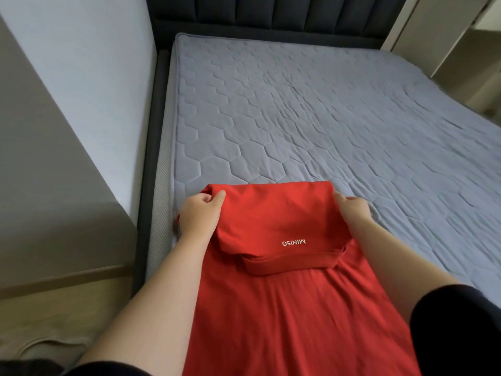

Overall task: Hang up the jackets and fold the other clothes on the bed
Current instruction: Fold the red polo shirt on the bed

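A single wide-angle camera, worn on the person's head, is looking forward and steeply down from the foot of a bed, near its left-hand corner. It is facing along the grey quilted mattress [298,118] toward the dark padded headboard [271,12], which is lying at the top edge of the frame. The lens is sitting close to the work. Both forearms are entering from the bottom edge, and the left hand [199,213] and right hand [352,208] are gripping a red T-shirt [271,218] in the lower middle. The wide angle is also taking in the pale wall [81,63] on the left and the floor [54,308] below it.
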Action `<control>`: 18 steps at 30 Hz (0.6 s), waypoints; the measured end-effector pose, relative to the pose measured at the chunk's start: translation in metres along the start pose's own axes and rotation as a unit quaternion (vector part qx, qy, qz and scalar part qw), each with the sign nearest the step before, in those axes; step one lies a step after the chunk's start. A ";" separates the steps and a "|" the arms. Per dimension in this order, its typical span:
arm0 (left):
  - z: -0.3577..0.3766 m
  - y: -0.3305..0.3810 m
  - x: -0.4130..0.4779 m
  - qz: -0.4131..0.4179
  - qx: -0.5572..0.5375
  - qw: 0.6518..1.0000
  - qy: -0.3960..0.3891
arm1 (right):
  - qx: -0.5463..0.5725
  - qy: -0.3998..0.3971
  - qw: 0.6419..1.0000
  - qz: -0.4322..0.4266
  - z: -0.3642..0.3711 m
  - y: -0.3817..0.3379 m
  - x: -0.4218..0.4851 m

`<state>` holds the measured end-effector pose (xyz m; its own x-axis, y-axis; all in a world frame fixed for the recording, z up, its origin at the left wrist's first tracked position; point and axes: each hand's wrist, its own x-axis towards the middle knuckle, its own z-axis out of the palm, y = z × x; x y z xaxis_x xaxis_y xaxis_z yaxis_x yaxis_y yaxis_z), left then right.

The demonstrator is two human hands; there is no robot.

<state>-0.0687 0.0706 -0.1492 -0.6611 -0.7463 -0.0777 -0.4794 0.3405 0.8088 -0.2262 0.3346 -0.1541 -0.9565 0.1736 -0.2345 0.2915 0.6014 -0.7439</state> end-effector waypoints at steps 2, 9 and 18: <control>0.010 0.001 0.008 -0.027 -0.044 0.998 -0.032 | -0.009 -0.002 1.000 0.010 0.007 -0.004 0.009; 0.027 -0.010 0.024 -0.054 -0.086 0.994 0.031 | -0.040 0.070 0.995 -0.053 0.019 0.003 0.027; 0.018 0.003 0.009 0.138 0.035 0.965 0.221 | -0.119 0.197 0.951 -0.208 0.034 -0.010 -0.007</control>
<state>-0.0868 0.0749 -0.1579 -0.4648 -0.7882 0.4033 -0.3687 0.5865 0.7212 -0.2218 0.3008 -0.1657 -0.9326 0.1323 0.3359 -0.0790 0.8331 -0.5475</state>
